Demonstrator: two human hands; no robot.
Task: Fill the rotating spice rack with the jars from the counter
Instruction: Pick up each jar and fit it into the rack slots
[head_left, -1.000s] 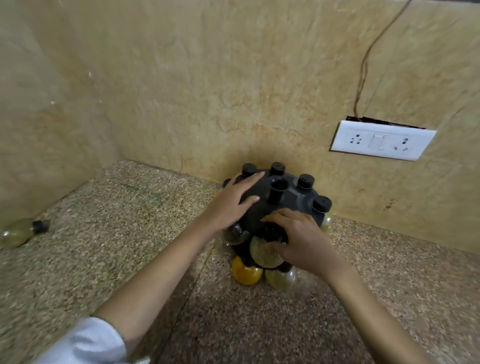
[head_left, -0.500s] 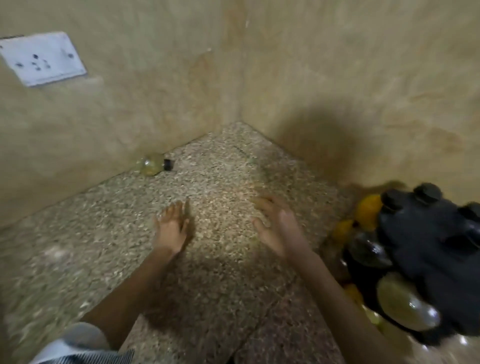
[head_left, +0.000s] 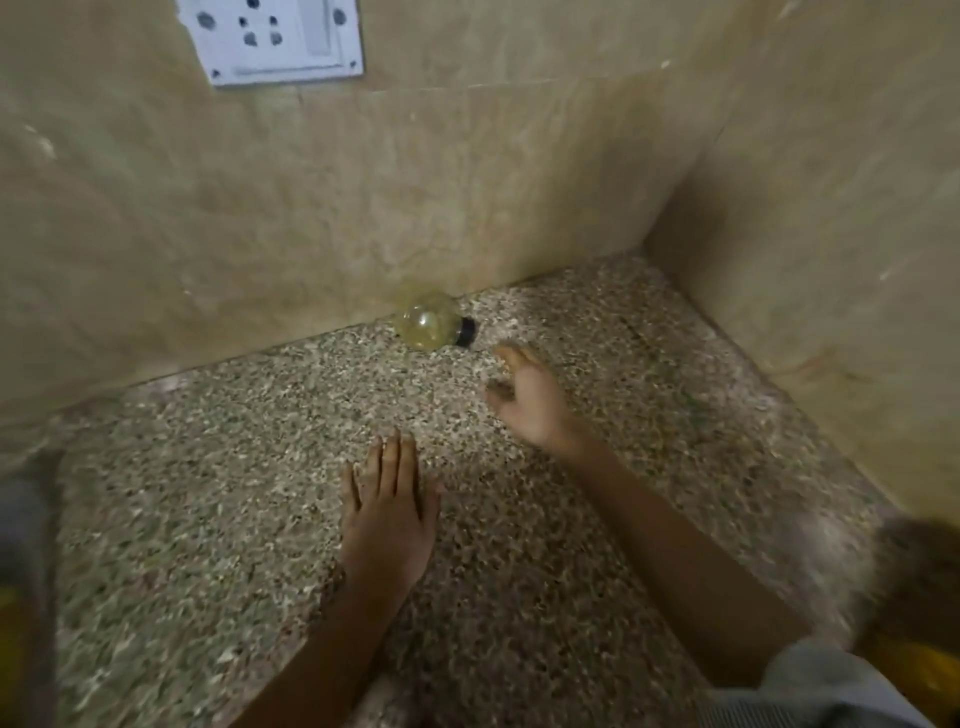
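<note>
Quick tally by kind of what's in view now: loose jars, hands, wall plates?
Spice jar lying on the counter: 1
Hands: 2, left hand and right hand, both empty
Wall socket plate: 1
Total: 4
Blurred shapes at frame edges not counted.

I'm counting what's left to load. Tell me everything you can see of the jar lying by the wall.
The jar is small, rounded and clear, with yellowish contents and a black cap. It lies on its side on the speckled counter at the foot of the wall, cap pointing right. Nothing grips it; the right hand is close but apart.
</note>
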